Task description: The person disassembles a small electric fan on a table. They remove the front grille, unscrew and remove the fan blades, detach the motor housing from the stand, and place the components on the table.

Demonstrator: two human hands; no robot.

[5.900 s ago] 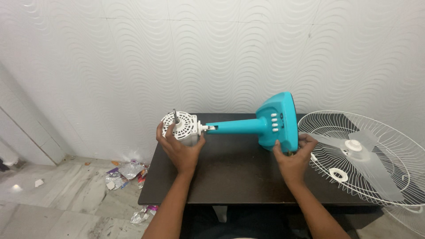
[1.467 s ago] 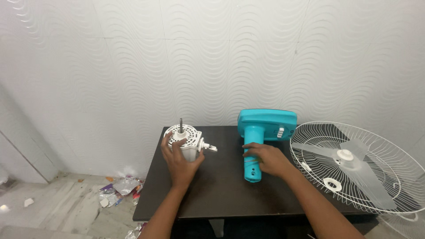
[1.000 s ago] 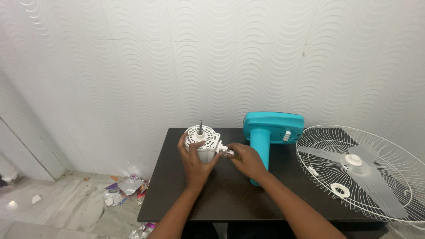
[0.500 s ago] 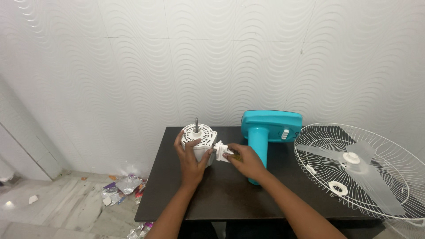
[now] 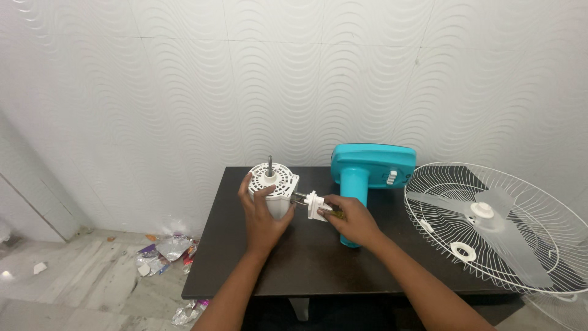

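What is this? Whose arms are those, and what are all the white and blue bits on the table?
The camera sits on a person's head and looks down, so the two arms are that person's own. On the dark table lie the parts of a fan that is in pieces. The left hand grips the white motor, which has a metal pin sticking up. The right hand pinches a small white piece at the motor's side. Behind that hand lies the blue stand with white buttons. To the right is the round wire cage, with a see-through blade lying in it. Scraps of litter lie on the floor.
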